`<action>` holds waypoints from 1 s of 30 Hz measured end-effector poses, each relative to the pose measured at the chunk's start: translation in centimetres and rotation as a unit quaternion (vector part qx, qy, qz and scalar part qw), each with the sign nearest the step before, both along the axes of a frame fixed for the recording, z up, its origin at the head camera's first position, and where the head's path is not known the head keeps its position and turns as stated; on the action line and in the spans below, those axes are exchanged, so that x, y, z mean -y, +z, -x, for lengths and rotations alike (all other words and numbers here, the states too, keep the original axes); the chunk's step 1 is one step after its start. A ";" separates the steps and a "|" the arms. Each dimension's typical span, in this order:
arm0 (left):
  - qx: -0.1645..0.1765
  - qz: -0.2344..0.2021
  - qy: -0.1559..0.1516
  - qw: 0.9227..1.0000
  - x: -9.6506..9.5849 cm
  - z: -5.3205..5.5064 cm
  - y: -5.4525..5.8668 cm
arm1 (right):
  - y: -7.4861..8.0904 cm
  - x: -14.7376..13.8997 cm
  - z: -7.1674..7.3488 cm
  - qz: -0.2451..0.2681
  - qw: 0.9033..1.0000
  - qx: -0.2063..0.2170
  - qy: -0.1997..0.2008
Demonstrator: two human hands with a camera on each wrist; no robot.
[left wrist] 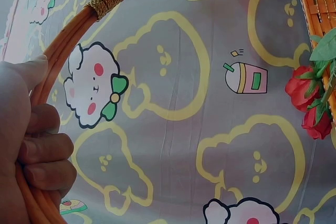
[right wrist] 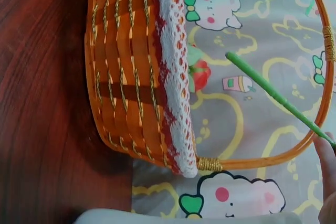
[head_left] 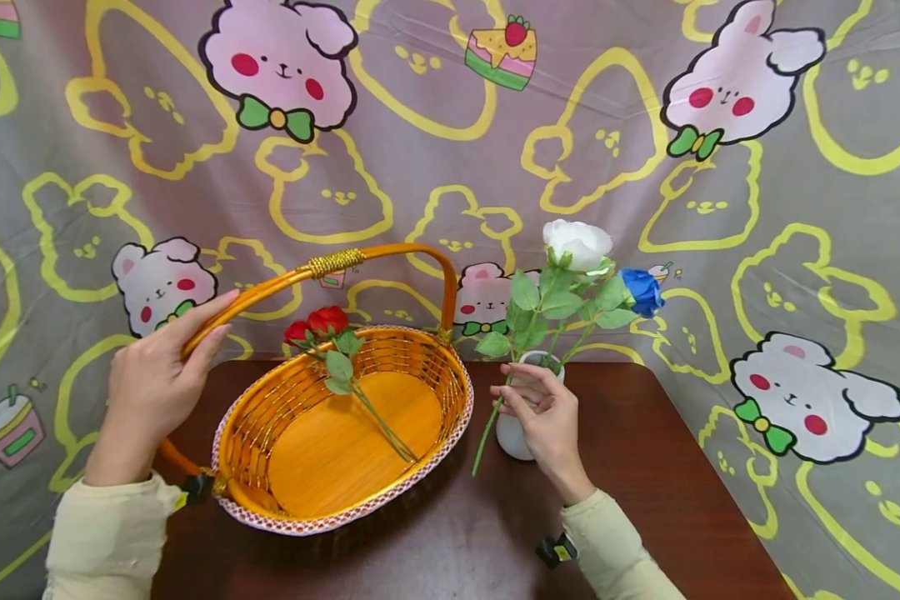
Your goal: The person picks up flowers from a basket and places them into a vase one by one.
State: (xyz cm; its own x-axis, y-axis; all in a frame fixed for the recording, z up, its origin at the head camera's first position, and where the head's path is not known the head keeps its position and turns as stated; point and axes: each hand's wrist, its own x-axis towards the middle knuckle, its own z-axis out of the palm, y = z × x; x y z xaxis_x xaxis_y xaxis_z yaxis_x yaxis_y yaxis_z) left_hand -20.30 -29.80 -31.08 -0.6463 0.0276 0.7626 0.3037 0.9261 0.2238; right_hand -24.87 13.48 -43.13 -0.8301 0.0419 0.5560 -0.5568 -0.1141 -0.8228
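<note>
My left hand [head_left: 153, 379] grips the handle [head_left: 270, 290] of an orange woven basket [head_left: 461, 417], fingers wrapped round it in the left wrist view. Two red roses [head_left: 328, 320] lie in the basket, blooms over the far rim and stems on its floor. With thumb and fingertips, my right hand [head_left: 553, 417] pinches a green stem [head_left: 487, 437], whose lower end hangs free beside a white vase [head_left: 512, 437]. That stem runs up towards the leaves below a white rose [head_left: 579, 244]. A blue rose [head_left: 642, 292] leans right above the vase.
Basket and vase are on a dark brown table [head_left: 667, 492]. Behind them hangs a grey cloth [head_left: 420, 158] printed with rabbits and yellow outlines. White lace trim [right wrist: 176, 77] edges the basket rim.
</note>
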 end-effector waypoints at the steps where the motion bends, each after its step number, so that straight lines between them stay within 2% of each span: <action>1: -0.002 0.000 -0.001 1.000 0.0 0.0 0.0 | 0.0 -0.1 0.0 0.005 1.000 -0.006 -0.006; 5: -0.005 0.000 -0.002 1.000 -0.1 0.0 0.1 | 0.3 -0.7 0.3 0.019 0.997 -0.049 -0.048; 10: 0.002 0.001 0.001 1.000 -0.1 0.0 0.0 | 0.8 -2.0 0.8 0.055 0.988 -0.106 -0.100; 16: -0.015 0.005 0.001 1.000 -0.1 -0.1 -0.1 | 1.0 -3.0 1.5 0.104 0.978 -0.125 -0.132; 22: -0.058 0.039 0.014 0.997 -0.1 0.1 -0.4 | 1.0 -3.7 2.0 0.127 0.970 -0.138 -0.157; 30: -0.135 0.076 0.058 0.986 -0.6 0.1 -0.8 | 1.4 -4.5 2.5 0.152 0.962 -0.150 -0.170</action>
